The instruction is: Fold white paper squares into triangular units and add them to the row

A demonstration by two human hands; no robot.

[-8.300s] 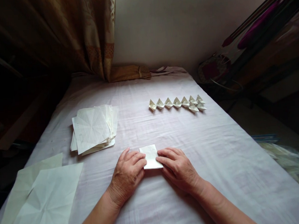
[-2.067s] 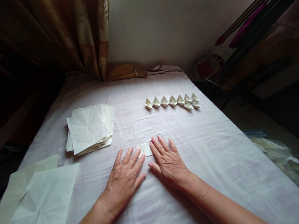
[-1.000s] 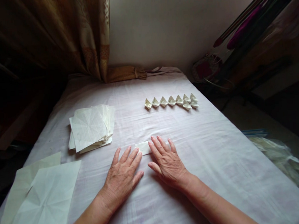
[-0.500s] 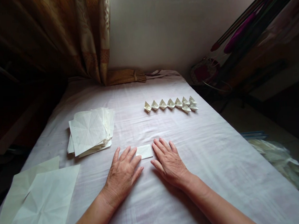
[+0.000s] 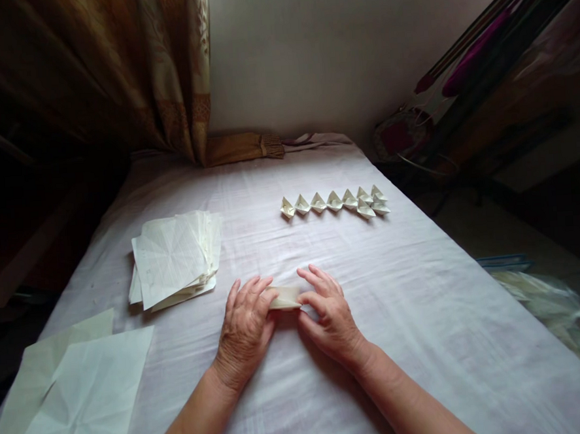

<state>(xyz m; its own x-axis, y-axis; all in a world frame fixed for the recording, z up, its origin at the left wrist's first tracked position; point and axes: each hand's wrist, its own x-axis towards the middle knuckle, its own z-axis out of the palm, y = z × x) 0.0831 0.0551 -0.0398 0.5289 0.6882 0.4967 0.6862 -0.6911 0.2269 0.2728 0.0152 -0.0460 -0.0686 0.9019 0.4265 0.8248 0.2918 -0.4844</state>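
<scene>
A small folded piece of paper (image 5: 286, 297), off-white, is held between my two hands just above the cloth. My left hand (image 5: 247, 318) grips its left end, with the fingers closed over it and the thumb partly hidden. My right hand (image 5: 328, 309) pinches the near right corner between thumb and index finger, its other fingers stretched out. Beyond them stands a row of small folded paper boats (image 5: 335, 201), several in all, with two of them in front at the right end.
A stack of creased paper squares (image 5: 174, 257) lies to the left. Two larger creased sheets (image 5: 84, 393) overlap at the near left. The pale bedsheet (image 5: 424, 326) has wrinkles. A curtain (image 5: 178, 73) hangs at the back left, and plastic bags (image 5: 555, 299) lie beyond the right edge.
Both hands went from lying flat beside the folded paper to gripping its ends. The paper has been tilted up a little from the cloth. The view shifted slightly.
</scene>
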